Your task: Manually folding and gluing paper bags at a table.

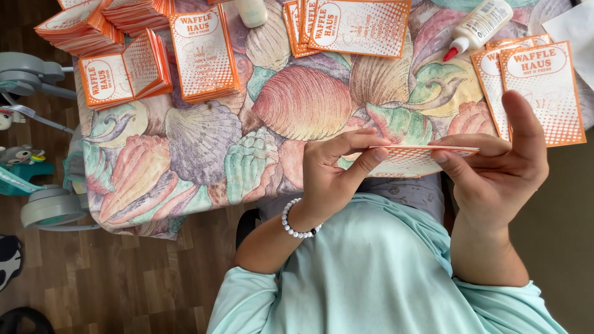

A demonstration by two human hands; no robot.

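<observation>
Item: sleeve (413, 159), one, orange-and-white printed paper, held flat and nearly edge-on above the near edge of the worktop (204, 154), in front of the person's chest.

Hold: left hand (331, 176) has thumb and forefinger closed narrow on the sleeve's left end; a bead bracelet (296, 226) sits on that wrist. Right hand (501, 164) pinches the right end between forefinger and the fingers (455, 164) below, thumb raised clear.

Handling, by judgement: very light, thin, flexible; likely to bend or crease if squeezed mid-span. Seems best taken by its ends or long edges, as now. The surface looks matt, so slipping seems unlikely. Any wet glue would smear.

Surroundings:
- Worktop covered by a cloth printed with large shells in pastel colours.
- Far left: stacks (102, 21) of like sleeves, some fanned; one folded piece (124, 77) standing open; a flat pile (204, 52) beside it.
- Far centre: overlapping loose sleeves (349, 25); a white bottle base (252, 11), only partly in view.
- Far right: glue bottle (479, 28), white with red tip, lying on its side; two sleeves (538, 89) just behind the right hand.
- Floor at left: grey and teal baby gear (37, 185).

Obstructions: the two sleeves at right lie close under the right hand; nothing else crowds the held piece.
</observation>
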